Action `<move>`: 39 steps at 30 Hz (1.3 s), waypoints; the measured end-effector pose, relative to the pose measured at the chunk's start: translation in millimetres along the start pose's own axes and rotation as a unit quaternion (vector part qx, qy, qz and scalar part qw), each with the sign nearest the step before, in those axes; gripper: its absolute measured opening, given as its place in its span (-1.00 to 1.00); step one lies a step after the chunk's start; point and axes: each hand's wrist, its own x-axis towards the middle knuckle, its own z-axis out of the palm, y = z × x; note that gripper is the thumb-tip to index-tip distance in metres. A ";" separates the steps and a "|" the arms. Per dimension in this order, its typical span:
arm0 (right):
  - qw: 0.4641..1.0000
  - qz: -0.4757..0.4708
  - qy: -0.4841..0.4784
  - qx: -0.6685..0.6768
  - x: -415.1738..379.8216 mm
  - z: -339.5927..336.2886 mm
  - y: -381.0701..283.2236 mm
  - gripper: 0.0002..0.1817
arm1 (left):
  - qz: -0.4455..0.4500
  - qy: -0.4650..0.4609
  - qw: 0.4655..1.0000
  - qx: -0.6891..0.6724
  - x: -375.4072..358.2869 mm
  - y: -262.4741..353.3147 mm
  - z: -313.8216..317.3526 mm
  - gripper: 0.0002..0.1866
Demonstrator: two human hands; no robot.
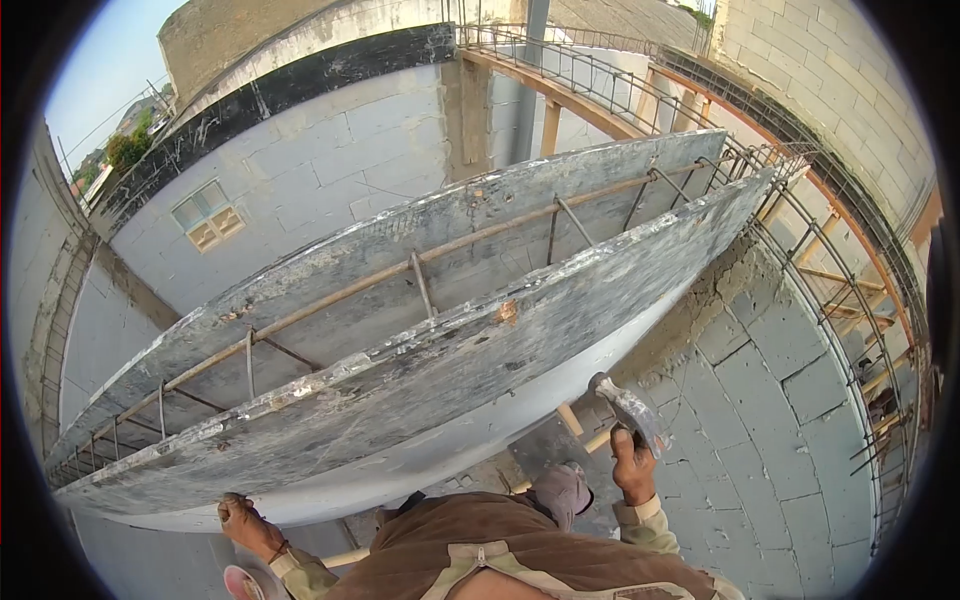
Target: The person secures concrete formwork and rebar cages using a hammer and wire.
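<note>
Head view: hammer (628,405) near formwork panel (440,380)

From my remote seat, I see the right hand (633,468) clamped on the hammer, below the panel's lower edge. The left hand (250,527) is curled toward that edge's left end (around what, I cannot tell).

We can read no text in this view — no label, no brand, no number and no sign. On the near board (450,380) we see smears and stains, but they do not make letters for us. On the hammer (628,405) and the cap (560,492) (both look rather small here) we also cannot make out any writing. The black band (300,85) carries only pale streaks — not characters.
</note>
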 end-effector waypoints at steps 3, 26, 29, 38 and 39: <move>0.996 -0.091 -0.005 -0.010 64.1 -54.0 -44.4 -0.68 | -0.036 0.020 0.998 0.042 -2.7 8.1 5.1 -0.67; 0.753 -0.075 -0.471 -0.453 370.7 -14.0 -220.8 -0.62 | -0.058 0.020 0.991 0.121 -2.6 15.9 5.1 -0.90; 0.769 -0.093 -0.486 -0.406 374.1 -18.8 -220.2 -0.54 | -0.078 0.017 0.992 0.095 -0.5 14.7 -1.1 -0.91; 0.816 -0.256 -0.405 -0.324 296.7 88.7 -316.7 -0.66 | -0.051 0.014 0.987 0.150 -12.9 42.2 20.4 -0.94; 0.795 -0.231 -0.412 -0.380 287.2 101.4 -316.1 -0.69 | -0.064 0.020 0.987 0.144 -11.6 40.2 19.2 -0.93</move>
